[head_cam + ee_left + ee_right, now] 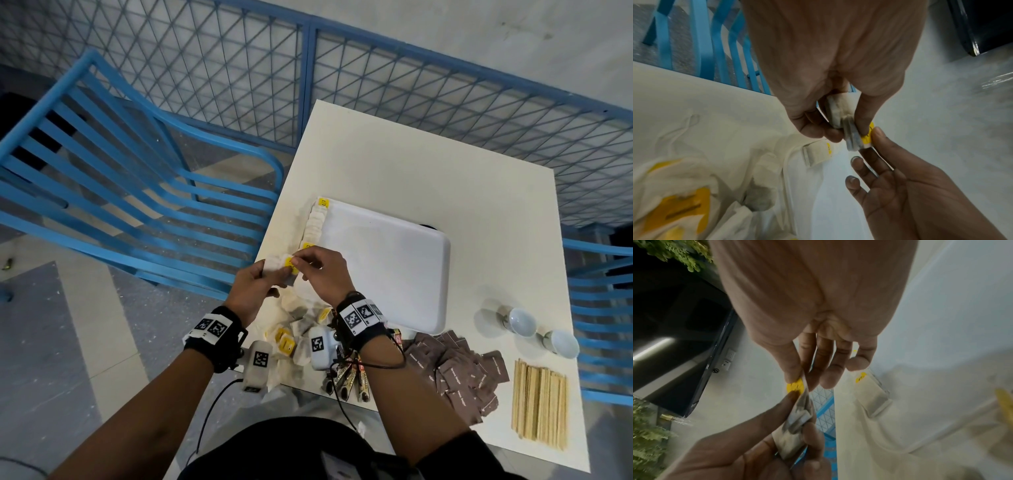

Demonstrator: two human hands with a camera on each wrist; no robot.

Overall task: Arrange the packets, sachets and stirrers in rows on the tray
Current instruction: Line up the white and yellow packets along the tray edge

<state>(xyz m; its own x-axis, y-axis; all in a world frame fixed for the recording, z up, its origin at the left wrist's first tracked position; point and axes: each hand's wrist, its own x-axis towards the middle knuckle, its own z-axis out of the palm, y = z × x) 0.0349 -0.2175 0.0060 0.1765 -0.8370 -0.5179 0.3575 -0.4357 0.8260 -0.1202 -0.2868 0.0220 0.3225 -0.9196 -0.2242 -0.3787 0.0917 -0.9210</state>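
The white table [428, 164] carries a white tray [387, 267], mostly bare, with a row of tea bags [315, 222] along its left edge. Over the tray's near-left corner, beside the table edge, both hands meet on a held tea bag [279, 270]: the left hand [255, 291] grips its body, the right hand [320, 274] pinches its yellow tag [866, 138]. Nearer lie loose tea bags [291, 339], brown sachets [462, 373] with unreadable print, wooden stirrers [539, 404] and two white cups [541, 330].
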